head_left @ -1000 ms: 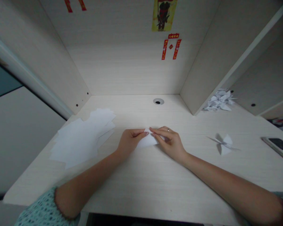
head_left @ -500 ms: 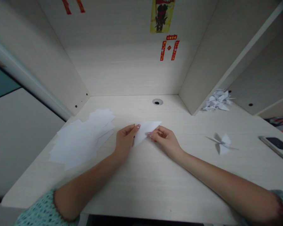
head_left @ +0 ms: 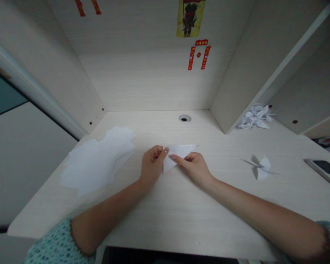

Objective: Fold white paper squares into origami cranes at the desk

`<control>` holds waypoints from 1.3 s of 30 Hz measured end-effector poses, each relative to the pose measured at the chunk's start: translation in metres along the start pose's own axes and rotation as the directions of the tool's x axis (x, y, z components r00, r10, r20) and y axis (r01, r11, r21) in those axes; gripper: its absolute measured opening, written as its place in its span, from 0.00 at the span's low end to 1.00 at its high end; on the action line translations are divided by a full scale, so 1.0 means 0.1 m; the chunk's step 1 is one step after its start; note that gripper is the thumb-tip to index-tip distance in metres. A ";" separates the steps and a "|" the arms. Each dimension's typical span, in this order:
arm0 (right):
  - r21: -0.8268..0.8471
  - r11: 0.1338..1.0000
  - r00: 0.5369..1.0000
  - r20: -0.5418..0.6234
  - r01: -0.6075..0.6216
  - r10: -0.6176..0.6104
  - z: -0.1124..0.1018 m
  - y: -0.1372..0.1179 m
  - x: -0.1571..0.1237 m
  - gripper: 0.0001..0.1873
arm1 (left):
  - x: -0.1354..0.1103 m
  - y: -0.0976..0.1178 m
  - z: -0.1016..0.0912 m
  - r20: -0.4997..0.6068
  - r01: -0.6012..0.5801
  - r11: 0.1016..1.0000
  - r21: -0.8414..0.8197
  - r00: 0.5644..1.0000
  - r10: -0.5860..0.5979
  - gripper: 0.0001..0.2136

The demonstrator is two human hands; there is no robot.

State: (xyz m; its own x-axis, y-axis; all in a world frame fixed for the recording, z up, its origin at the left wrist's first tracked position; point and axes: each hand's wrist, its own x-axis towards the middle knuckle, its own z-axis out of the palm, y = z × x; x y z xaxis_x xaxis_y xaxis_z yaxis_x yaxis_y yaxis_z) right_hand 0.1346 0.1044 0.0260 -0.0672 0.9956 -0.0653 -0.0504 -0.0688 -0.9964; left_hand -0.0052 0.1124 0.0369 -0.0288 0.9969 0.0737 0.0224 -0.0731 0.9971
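Note:
A white sheet folded into a triangle (head_left: pixel 178 152) lies on the pale wooden desk (head_left: pixel 165 205), its long edge running toward the back right. My left hand (head_left: pixel 151 167) has its fingers curled and pinches the triangle's left edge. My right hand (head_left: pixel 194 167) presses on the triangle from the right, its forefinger stretched along the paper toward my left hand. Both hands rest at the middle of the desk, fingertips almost touching.
A loose stack of white sheets (head_left: pixel 96 159) lies to the left. One folded paper crane (head_left: pixel 260 168) sits to the right, a pile of paper cranes (head_left: pixel 255 116) behind it by the partition. A phone (head_left: pixel 326 168) lies at the far right edge. A cable hole (head_left: pixel 184 118) is at the back.
The paper was flat under both hands, then lifted and turned; now it shows as a triangle pointing right, and my fingers have slid along its left edge.

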 end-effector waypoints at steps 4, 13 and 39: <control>0.007 1.000 1.000 0.009 0.002 -0.002 -0.01 0.01 0.01 0.20 | 0.03 0.01 -0.02 -0.051 0.012 0.998 -0.054 0.999 -0.015 0.17; -0.047 0.998 0.999 0.024 0.049 -0.048 -0.05 0.05 0.02 0.21 | 0.03 0.05 -0.05 -0.054 -0.021 0.999 0.030 0.998 0.023 0.16; -0.044 0.995 0.992 0.096 0.089 -0.084 -0.16 0.13 0.12 0.20 | 0.05 0.10 -0.06 0.136 0.144 0.989 -0.044 0.981 -0.137 0.14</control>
State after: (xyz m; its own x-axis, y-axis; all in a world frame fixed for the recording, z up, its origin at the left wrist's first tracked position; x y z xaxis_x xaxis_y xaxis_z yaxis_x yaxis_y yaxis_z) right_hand 0.1495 0.1161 0.0118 -0.1579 0.9872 0.0243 -0.0121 0.0226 -0.9997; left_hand -0.0109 0.1160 0.0471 0.1042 0.9923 -0.0673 -0.0259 0.0704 0.9972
